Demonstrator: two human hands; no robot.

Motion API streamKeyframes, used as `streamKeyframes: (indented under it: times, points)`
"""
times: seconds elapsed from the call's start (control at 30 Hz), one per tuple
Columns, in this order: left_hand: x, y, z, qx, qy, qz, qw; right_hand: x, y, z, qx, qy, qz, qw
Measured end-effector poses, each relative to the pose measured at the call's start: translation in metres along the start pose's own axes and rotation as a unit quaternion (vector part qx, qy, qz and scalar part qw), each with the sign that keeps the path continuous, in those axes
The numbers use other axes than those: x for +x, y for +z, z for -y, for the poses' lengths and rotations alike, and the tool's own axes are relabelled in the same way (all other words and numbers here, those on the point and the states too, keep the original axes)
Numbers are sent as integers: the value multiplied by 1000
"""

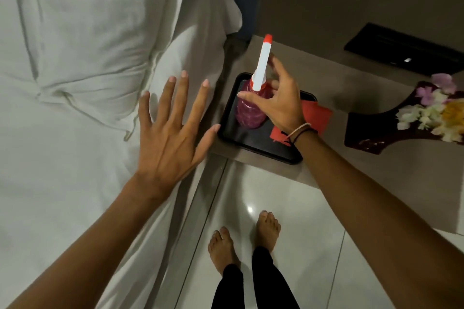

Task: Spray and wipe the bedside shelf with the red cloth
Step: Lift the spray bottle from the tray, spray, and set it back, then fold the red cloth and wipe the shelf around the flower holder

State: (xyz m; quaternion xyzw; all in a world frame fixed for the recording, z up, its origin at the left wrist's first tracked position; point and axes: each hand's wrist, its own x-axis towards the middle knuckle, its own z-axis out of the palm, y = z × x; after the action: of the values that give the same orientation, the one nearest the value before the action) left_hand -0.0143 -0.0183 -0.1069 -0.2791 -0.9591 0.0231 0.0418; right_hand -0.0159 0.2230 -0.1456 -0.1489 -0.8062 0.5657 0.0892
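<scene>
Left hand [168, 130] splayed; red cloth [316, 114] half-hidden beneath right hand [278, 103].

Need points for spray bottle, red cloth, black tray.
spray bottle [248, 110], head view, on its pink body below the nozzle.
red cloth [317, 114], head view, on the flat part right of the wrist.
black tray [227, 118], head view, on its left rim.

On the beige bedside shelf [334, 98] your clear strip runs between the black rectangular tray [253, 147] at 9 o'clock and the dark wooden flower dish [371, 133] at 3 o'clock; the tall red spray bottle [251, 108] blocks the tray's left half.
</scene>
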Motion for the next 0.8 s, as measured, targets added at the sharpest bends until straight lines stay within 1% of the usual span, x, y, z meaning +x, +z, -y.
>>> streamKeyframes:
  times: [0.1, 0.2, 0.3, 0.37, 0.4, 0.47, 0.53, 0.6, 0.63, 0.7, 0.8]
  points:
    - [-1, 2, -10, -5, 4, -6, 1000, -10, -8, -8, -14, 13, 20, 1000]
    - [-6, 4, -24, -21, 30, 0, 999, -29, -30, -23, -17, 24, 17, 999]
    - [-16, 9, -46, -39, 67, 21, 997, -56, -54, -42, -11, 62, -19, 998]
    - [-17, 13, -70, -65, 103, 42, 992, -75, -70, -57, -20, 107, -45, 993]
    - [-16, 16, -82, -88, 118, 62, 987, -83, -74, -63, -22, 131, -58, 989]
    - [-8, 23, -109, -170, 139, 117, 969, -96, -83, -76, -19, 171, -95, 981]
    - [4, 35, -134, -272, 113, 189, 937, -103, -90, -90, -10, 208, -151, 966]
    - [20, 49, -152, -356, 51, 256, 897, -103, -94, -100, 31, 269, -201, 941]
    - [29, 56, -162, -386, 23, 267, 882, -102, -96, -105, 69, 308, -214, 924]
    - [45, 67, -178, -419, -27, 264, 868, -94, -98, -116, 136, 360, -218, 897]
    - [63, 79, -198, -429, -106, 267, 857, -79, -93, -126, 154, 373, -222, 888]
